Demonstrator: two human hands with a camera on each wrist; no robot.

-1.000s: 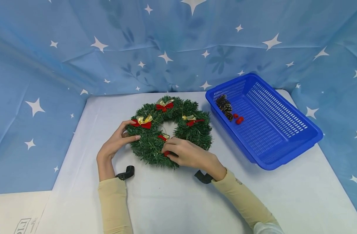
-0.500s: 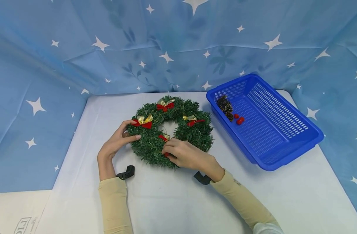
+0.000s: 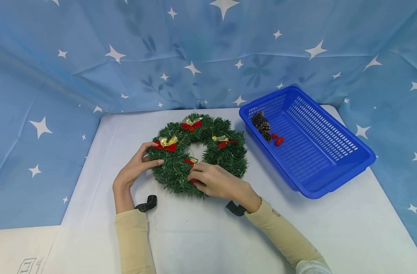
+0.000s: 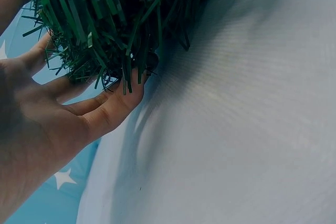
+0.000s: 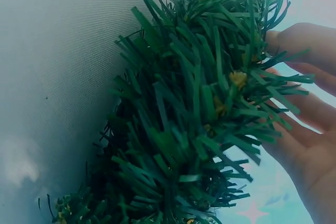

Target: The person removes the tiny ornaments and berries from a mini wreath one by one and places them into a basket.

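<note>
A round green wreath [image 3: 174, 173] lies on the white table. My left hand [image 3: 134, 167] holds its left edge, thumb and fingertips on top near a red bow with gold ribbon [image 3: 167, 144]; in the left wrist view other fingers [image 4: 113, 111] reach beneath the greenery. At the front of the wreath my right hand [image 3: 216, 180] pinches another red-and-gold bow [image 3: 190, 162], partly hidden by the fingers. Similar bows sit at the back [image 3: 192, 125] and on the right [image 3: 225, 143]. In the right wrist view, wreath needles [image 5: 199, 93] cover the fingertips.
To the right stands a blue perforated basket [image 3: 331, 125]. Several pine cones [image 3: 261, 123] and some small red pieces [image 3: 278, 141] lie at its left end. A blue curtain with white stars [image 3: 194, 57] surrounds the white table [image 3: 194, 236].
The right hand has shifted very slightly at the front bow, its fingers still on it. The left hand and wreath stay in place; the head view sways a little.
</note>
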